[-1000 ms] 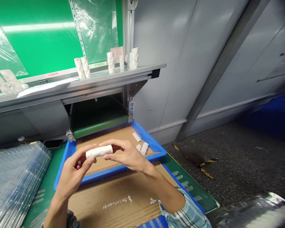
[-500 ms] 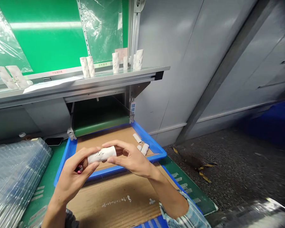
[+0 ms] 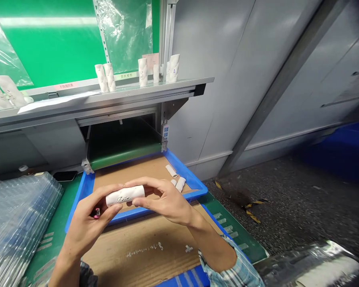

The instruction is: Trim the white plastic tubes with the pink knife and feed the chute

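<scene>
A white tube with dark script-like marks (image 3: pixel 125 195) lies sideways between my two hands, above the near edge of a blue tray (image 3: pixel 131 215). My left hand (image 3: pixel 91 211) grips its left end with thumb and fingers. A small pink and dark object (image 3: pixel 97 213) shows at the left palm; I cannot make out what it is. The right end is pinched by my right hand (image 3: pixel 164 201), thumb below and fingers above. Beyond my right hand, several white tubes (image 3: pixel 181 184) lie in the tray's right corner.
Behind the tray stands a green conveyor belt end (image 3: pixel 125 155). A metal shelf (image 3: pixel 131 92) above it bears several upright white tubes (image 3: pixel 143 72). Stacked clear plastic trays (image 3: pixel 20 223) fill the left, beside a dark phone (image 3: pixel 65 175). Brown board (image 3: pixel 149 247) lies nearest me.
The tube has been turned about its length, so different dark marks now face me. Both hands keep their hold. The whole view has shifted slightly.
</scene>
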Demonstrator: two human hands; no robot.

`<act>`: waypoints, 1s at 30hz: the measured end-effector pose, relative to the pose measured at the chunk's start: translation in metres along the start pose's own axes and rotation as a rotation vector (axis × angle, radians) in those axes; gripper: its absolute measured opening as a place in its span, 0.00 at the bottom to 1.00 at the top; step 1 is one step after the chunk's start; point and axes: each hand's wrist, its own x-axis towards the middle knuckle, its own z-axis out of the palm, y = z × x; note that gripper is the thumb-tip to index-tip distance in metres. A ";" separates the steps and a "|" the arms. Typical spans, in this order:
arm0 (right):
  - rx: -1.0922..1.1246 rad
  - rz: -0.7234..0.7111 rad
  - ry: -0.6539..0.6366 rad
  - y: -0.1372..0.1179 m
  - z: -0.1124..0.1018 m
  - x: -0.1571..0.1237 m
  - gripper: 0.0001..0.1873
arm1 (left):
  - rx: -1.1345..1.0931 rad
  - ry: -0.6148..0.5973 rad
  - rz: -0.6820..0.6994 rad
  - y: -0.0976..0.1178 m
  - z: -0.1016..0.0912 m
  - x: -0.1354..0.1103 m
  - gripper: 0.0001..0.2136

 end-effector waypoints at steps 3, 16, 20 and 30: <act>0.002 -0.027 -0.032 0.000 -0.001 -0.001 0.22 | -0.003 0.020 0.097 0.003 0.000 0.003 0.14; 0.134 -0.162 -0.075 0.004 0.003 -0.001 0.19 | 0.081 0.058 0.318 0.007 0.000 0.000 0.21; 0.129 -0.204 -0.073 0.007 0.002 -0.001 0.18 | 0.069 0.061 0.355 0.010 0.002 0.000 0.24; 0.149 -0.189 -0.069 0.003 0.002 -0.003 0.17 | 0.160 0.069 0.417 0.014 0.002 -0.001 0.29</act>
